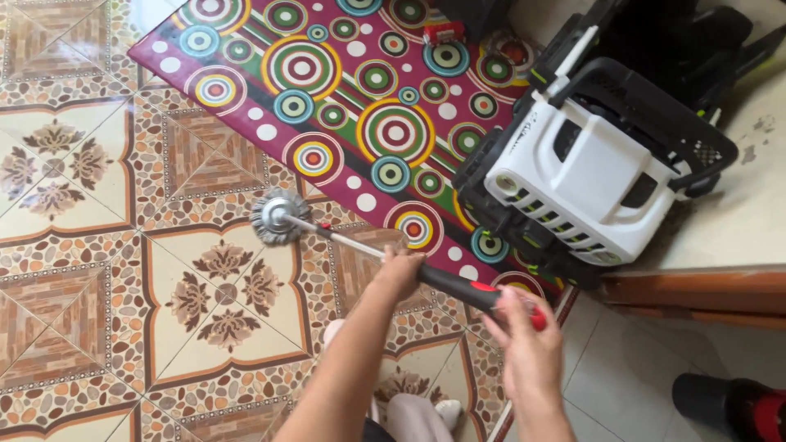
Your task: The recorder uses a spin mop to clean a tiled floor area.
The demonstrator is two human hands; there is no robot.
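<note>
mop handle [446,281] in both fists, L hand [399,270] fwd, R hand [524,340] rear

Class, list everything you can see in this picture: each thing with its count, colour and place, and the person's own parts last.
Mop: one, grey head, silver and black-red handle, on the tiles.
Rug: one, magenta with ringed circles, top centre.
Ride-on toy car: one, white and black, right.
Small toy: one, red, top of rug.
Floor tiles: patterned brown and cream, left.
Left hand: one, grip on mid handle.
Right hand: one, grip on handle's red end.
</note>
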